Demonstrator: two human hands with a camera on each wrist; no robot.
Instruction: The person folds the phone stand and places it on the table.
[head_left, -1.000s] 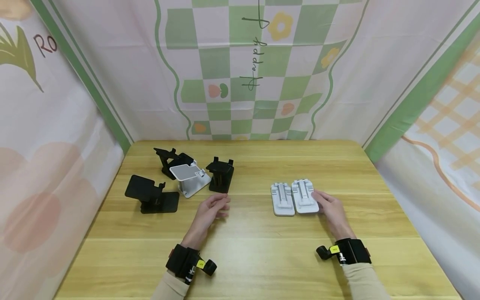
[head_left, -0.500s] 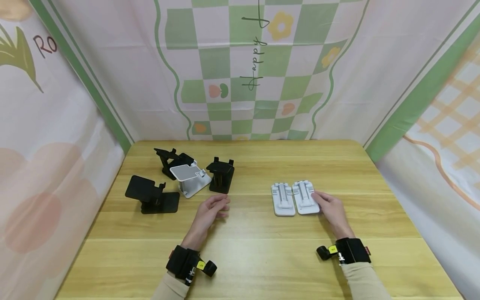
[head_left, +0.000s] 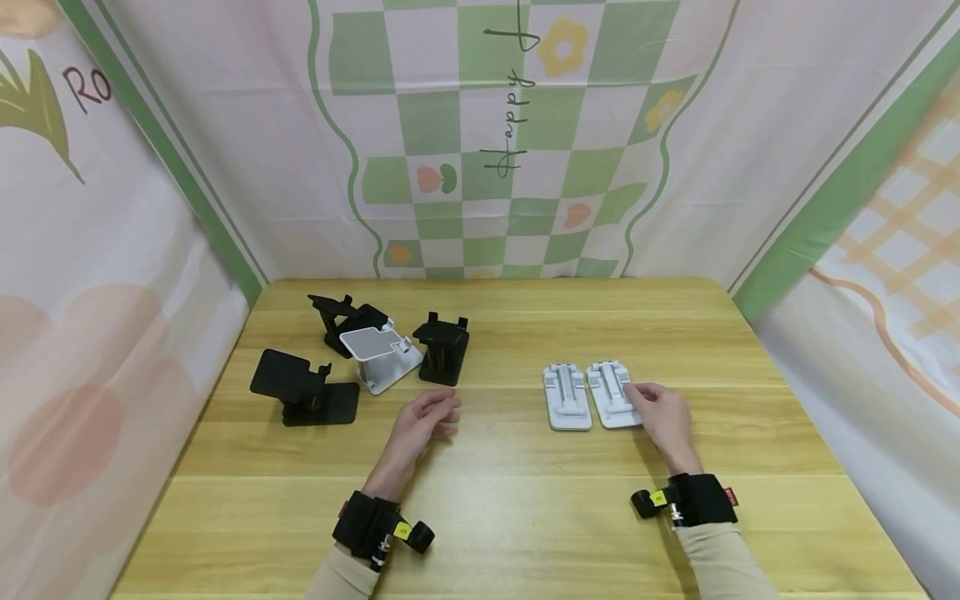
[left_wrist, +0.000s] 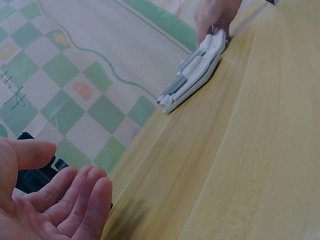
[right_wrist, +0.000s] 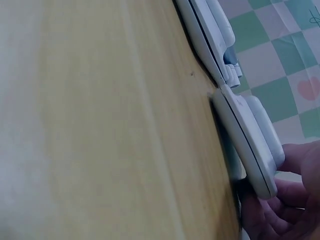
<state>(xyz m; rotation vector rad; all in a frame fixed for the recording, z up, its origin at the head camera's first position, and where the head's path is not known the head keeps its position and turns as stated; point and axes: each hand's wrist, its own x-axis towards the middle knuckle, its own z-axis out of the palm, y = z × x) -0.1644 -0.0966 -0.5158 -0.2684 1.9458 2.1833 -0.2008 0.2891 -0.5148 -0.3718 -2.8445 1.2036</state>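
Note:
Two folded white phone stands lie side by side on the right half of the wooden table. My right hand [head_left: 664, 421] pinches the near right edge of the right-hand white phone stand [head_left: 611, 392]. In the right wrist view the thumb is on top of that stand [right_wrist: 247, 137] and the fingers reach under its raised edge. The left-hand white phone stand [head_left: 566, 400] lies flat beside it, untouched. My left hand [head_left: 416, 429] rests loosely with relaxed fingers, holding nothing, just in front of an unfolded black phone stand [head_left: 442, 354].
Left of centre stand a grey-and-white unfolded phone stand [head_left: 378, 358] and two more black ones, one at the back [head_left: 341, 321] and one at the front left [head_left: 303, 392]. A patterned curtain [head_left: 483, 208] hangs behind the table [head_left: 487, 517].
The right-hand white phone stand has shifted slightly right and nearer, held by my right hand, whose wrist has turned a little. My left hand stays in place.

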